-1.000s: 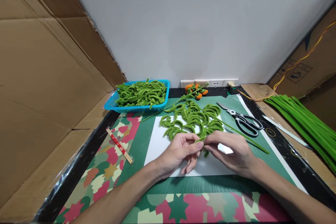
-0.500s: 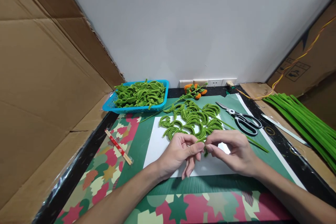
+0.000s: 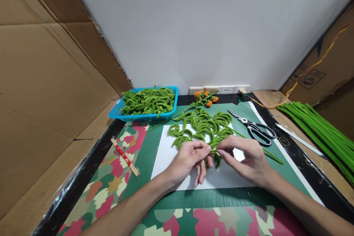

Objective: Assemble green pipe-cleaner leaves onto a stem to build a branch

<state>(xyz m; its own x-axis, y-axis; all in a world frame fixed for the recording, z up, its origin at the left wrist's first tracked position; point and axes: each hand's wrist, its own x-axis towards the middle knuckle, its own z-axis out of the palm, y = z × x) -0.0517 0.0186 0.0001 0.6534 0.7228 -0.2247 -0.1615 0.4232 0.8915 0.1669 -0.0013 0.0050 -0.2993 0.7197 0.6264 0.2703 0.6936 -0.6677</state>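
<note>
- Stem piece (image 3: 214, 151), green and fuzzy: up between my hands over white paper (image 3: 171, 180), near the curled green pieces (image 3: 203, 129).
- Left hand (image 3: 190, 158): thumb and finger pinch one end.
- Right hand (image 3: 245, 156): narrow fingertip pinch at the other end.
- Handling, my guess: very light, soft pile, bendy, grippy. Hold near the ends, lightly; hard squeezing flattens pile.

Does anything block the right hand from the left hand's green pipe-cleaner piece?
Nothing visible does. The right hand reaches to the green pipe-cleaner piece pinched by the left hand; the scissors lie farther right.
</note>
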